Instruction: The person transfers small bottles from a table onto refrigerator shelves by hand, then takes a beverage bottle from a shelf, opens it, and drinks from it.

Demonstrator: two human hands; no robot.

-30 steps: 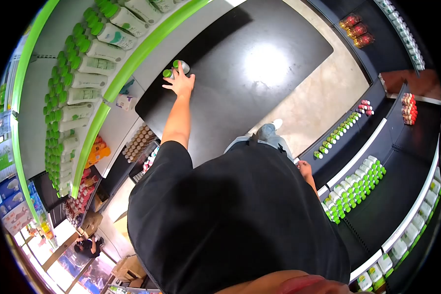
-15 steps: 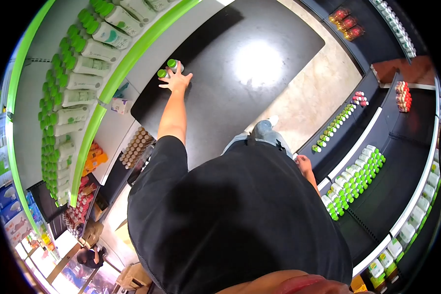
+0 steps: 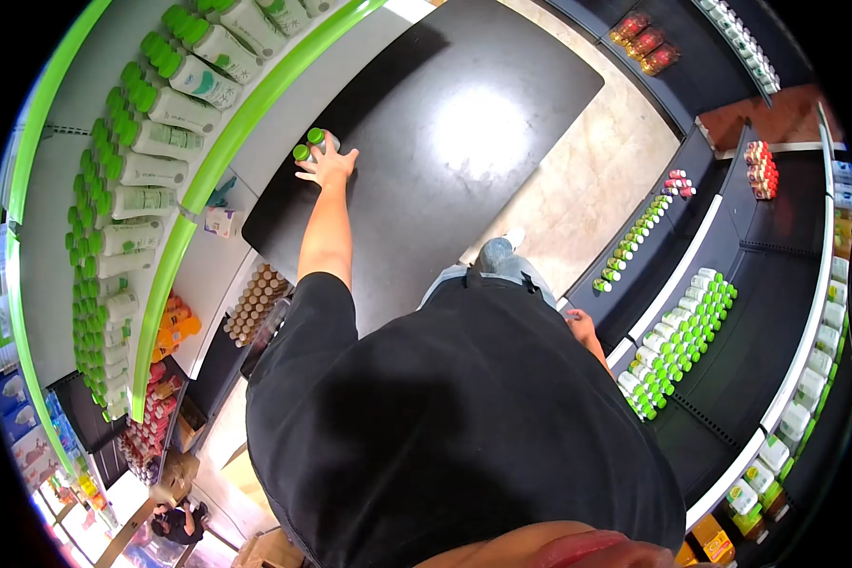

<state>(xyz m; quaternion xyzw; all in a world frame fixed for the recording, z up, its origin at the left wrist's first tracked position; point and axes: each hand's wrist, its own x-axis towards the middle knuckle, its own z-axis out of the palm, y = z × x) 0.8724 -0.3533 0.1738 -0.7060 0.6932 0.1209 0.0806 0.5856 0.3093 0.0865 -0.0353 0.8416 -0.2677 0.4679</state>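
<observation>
My left hand (image 3: 329, 165) reaches out over the black table (image 3: 398, 170) with its fingers spread. Its fingertips lie against two small white bottles with green caps, a nearer one (image 3: 301, 152) and a farther one (image 3: 316, 137), which stand side by side near the table's left edge. The thumb points away to the right, and the hand partly hides both bottles. Low at my right side hangs my right hand (image 3: 582, 327), its fingers loosely curled; I see nothing in it. The shelf edge is close by.
Green-capped bottles (image 3: 153, 170) fill a green-edged shelf (image 3: 256, 118) at left. On the right, a dark shelf (image 3: 757, 312) holds more green-capped bottles (image 3: 677, 341) and a line of small bottles (image 3: 634, 241). Brown-topped items (image 3: 256, 303) sit left of me. A person (image 3: 180, 523) is behind, lower left.
The whole view has shifted slightly left, with the table moving down a little. My left hand stays at the two bottles, which have not visibly moved on the table.
</observation>
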